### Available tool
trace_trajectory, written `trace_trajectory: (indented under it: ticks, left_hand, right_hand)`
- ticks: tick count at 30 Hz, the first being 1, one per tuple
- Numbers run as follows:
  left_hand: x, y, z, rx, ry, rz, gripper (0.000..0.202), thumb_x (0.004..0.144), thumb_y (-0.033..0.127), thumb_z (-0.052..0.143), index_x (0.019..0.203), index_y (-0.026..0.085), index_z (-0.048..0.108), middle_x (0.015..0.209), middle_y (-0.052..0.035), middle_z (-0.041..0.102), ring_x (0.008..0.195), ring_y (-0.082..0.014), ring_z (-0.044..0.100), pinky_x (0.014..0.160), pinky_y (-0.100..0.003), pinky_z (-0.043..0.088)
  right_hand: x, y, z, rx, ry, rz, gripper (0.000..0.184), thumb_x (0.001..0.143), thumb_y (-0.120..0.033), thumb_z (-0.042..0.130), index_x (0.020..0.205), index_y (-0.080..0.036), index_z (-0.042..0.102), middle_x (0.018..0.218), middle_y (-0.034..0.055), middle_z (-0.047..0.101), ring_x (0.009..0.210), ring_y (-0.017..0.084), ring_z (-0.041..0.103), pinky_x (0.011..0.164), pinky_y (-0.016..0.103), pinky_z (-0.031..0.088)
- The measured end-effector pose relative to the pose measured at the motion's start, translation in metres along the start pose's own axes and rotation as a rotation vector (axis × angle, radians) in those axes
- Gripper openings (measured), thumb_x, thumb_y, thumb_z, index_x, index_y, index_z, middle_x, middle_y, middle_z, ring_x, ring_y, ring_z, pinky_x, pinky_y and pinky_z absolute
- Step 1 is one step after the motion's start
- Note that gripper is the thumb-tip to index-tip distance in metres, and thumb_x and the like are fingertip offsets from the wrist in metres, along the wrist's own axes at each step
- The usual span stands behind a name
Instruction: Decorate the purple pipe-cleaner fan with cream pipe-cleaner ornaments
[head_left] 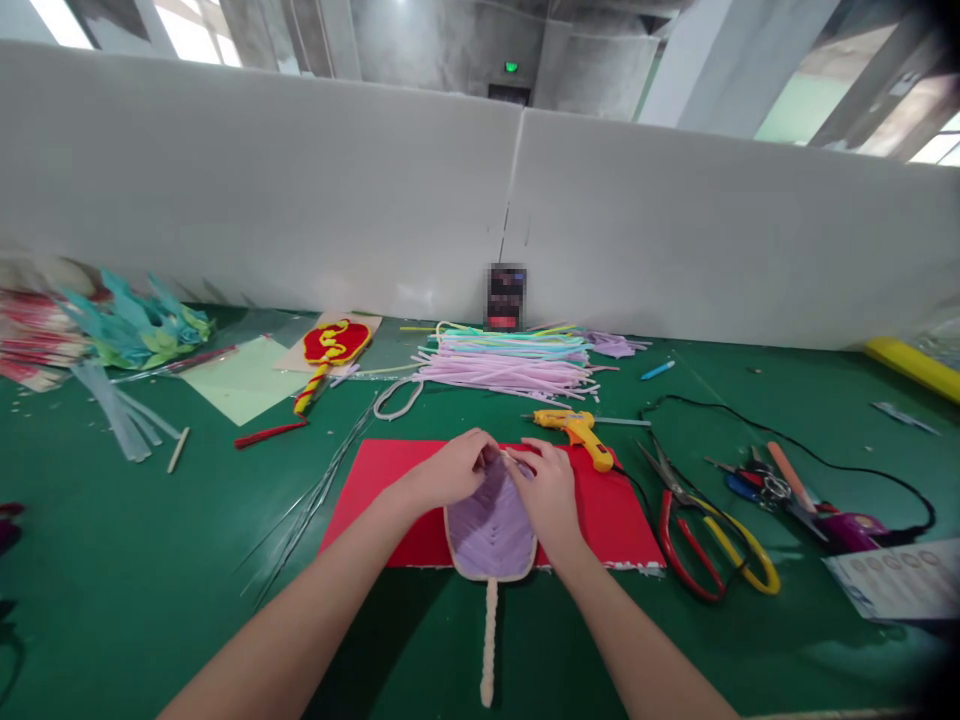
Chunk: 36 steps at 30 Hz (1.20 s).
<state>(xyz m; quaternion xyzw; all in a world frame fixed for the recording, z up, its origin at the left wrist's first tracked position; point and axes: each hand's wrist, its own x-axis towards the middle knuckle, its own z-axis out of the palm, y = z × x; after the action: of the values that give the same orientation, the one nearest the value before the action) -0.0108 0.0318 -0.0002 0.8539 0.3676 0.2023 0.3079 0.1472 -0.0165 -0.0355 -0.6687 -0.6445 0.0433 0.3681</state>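
A purple hand fan (pixel 491 530) with a pale rim and a wrapped cream handle (pixel 489 640) lies on a red sheet (pixel 405 500), its handle pointing toward me. My left hand (pixel 465 465) is closed at the upper left of the fan, fingers curled at its top edge. Across from it, my right hand (pixel 544 485) pinches at the top edge, fingertips close to the left ones. Whatever small piece the fingers grip there is hidden. Just beyond my right hand rests a yellow hot glue gun (pixel 581 432).
Purple and mint pipe cleaners (pixel 510 370) lie behind the red sheet. Red-and-yellow scissors (pixel 705 540) and more tools sit at right, with a black cord (pixel 787 420). At left are wires (pixel 319 490), a red-and-yellow fan (pixel 335 345) and glue sticks (pixel 120 410). A white partition (pixel 300 190) stands behind.
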Motion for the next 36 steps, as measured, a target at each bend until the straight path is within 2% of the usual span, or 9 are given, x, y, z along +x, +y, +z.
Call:
trace_trajectory:
  ticks: [3, 7, 13, 16, 18, 20, 23, 31, 36]
  left_hand:
    - [-0.001, 0.001, 0.008, -0.007, 0.047, 0.038, 0.029, 0.077, 0.011, 0.045, 0.104, 0.020, 0.053, 0.091, -0.0033, 0.056, 0.081, -0.0144, 0.053, 0.073, -0.027, 0.045]
    - [-0.001, 0.002, 0.016, 0.084, 0.140, 0.036, 0.026, 0.086, 0.019, 0.039, 0.102, 0.023, 0.058, 0.088, -0.0028, 0.056, 0.086, -0.0148, 0.053, 0.076, -0.026, 0.043]
    - [0.001, -0.001, 0.017, 0.061, 0.126, 0.001, 0.024, 0.086, 0.023, 0.042, 0.099, 0.025, 0.062, 0.086, -0.0012, 0.058, 0.082, -0.0130, 0.055, 0.073, -0.023, 0.042]
    - [0.002, 0.000, 0.016, 0.043, 0.115, -0.036, 0.023, 0.085, 0.022, 0.043, 0.098, 0.026, 0.063, 0.086, -0.0008, 0.059, 0.082, -0.0133, 0.056, 0.072, -0.023, 0.042]
    - [0.002, 0.001, 0.015, 0.032, 0.110, -0.056, 0.023, 0.085, 0.024, 0.044, 0.097, 0.026, 0.063, 0.087, -0.0008, 0.060, 0.083, -0.0138, 0.056, 0.072, -0.023, 0.042]
    - [0.002, 0.001, 0.015, 0.026, 0.110, -0.068, 0.022, 0.084, 0.026, 0.045, 0.096, 0.027, 0.064, 0.089, -0.0005, 0.061, 0.084, -0.0142, 0.056, 0.072, -0.023, 0.042]
    - [0.003, 0.001, 0.015, 0.044, 0.109, -0.076, 0.021, 0.084, 0.028, 0.046, 0.096, 0.028, 0.064, 0.088, 0.0001, 0.061, 0.084, -0.0142, 0.057, 0.070, -0.022, 0.042]
    - [0.005, 0.004, 0.016, 0.085, 0.099, -0.129, 0.020, 0.084, 0.030, 0.047, 0.095, 0.030, 0.064, 0.087, 0.0021, 0.061, 0.083, -0.0139, 0.057, 0.069, -0.023, 0.042]
    - [0.006, 0.005, 0.018, 0.134, 0.101, -0.128, 0.020, 0.085, 0.033, 0.047, 0.093, 0.029, 0.065, 0.085, 0.0021, 0.062, 0.082, -0.0140, 0.057, 0.069, -0.023, 0.041]
  right_hand:
    - [0.000, 0.002, -0.001, 0.022, -0.002, 0.006, 0.023, 0.079, -0.037, 0.052, 0.085, -0.024, 0.069, 0.102, 0.0084, 0.061, 0.095, 0.024, 0.050, 0.081, 0.040, 0.040]
    - [0.000, 0.002, -0.002, 0.051, -0.034, 0.020, 0.021, 0.078, -0.033, 0.053, 0.090, -0.025, 0.069, 0.105, 0.0078, 0.059, 0.098, 0.025, 0.050, 0.083, 0.042, 0.040]
    - [0.003, -0.001, -0.011, 0.197, -0.074, 0.111, 0.024, 0.076, -0.032, 0.055, 0.095, -0.024, 0.067, 0.109, 0.0078, 0.059, 0.102, 0.024, 0.051, 0.089, 0.042, 0.040]
    - [0.011, 0.010, -0.030, 0.371, -0.023, 0.207, 0.032, 0.080, -0.037, 0.048, 0.104, -0.021, 0.061, 0.104, 0.0086, 0.062, 0.090, 0.021, 0.058, 0.076, 0.036, 0.048]
    - [0.020, 0.025, -0.046, 0.279, 0.086, 0.271, 0.033, 0.080, -0.042, 0.047, 0.097, -0.018, 0.061, 0.092, 0.0092, 0.064, 0.078, 0.019, 0.059, 0.067, 0.032, 0.048]
    - [0.029, 0.043, -0.061, 0.060, 0.178, 0.232, 0.034, 0.079, -0.046, 0.047, 0.087, -0.017, 0.061, 0.082, 0.0083, 0.062, 0.071, 0.018, 0.056, 0.064, 0.031, 0.045]
    - [0.039, 0.066, -0.070, -0.237, 0.204, 0.138, 0.040, 0.078, -0.055, 0.044, 0.077, -0.018, 0.058, 0.069, 0.0061, 0.056, 0.063, 0.019, 0.049, 0.060, 0.032, 0.039]
    - [0.038, 0.081, -0.038, -0.430, 0.067, 0.100, 0.046, 0.080, -0.059, 0.035, 0.078, -0.017, 0.054, 0.074, 0.0091, 0.055, 0.069, 0.022, 0.051, 0.061, 0.032, 0.039]
    - [0.040, 0.083, -0.040, -0.353, 0.063, 0.085, 0.047, 0.085, -0.056, 0.025, 0.079, -0.017, 0.051, 0.076, 0.0120, 0.056, 0.073, 0.024, 0.052, 0.065, 0.035, 0.039]
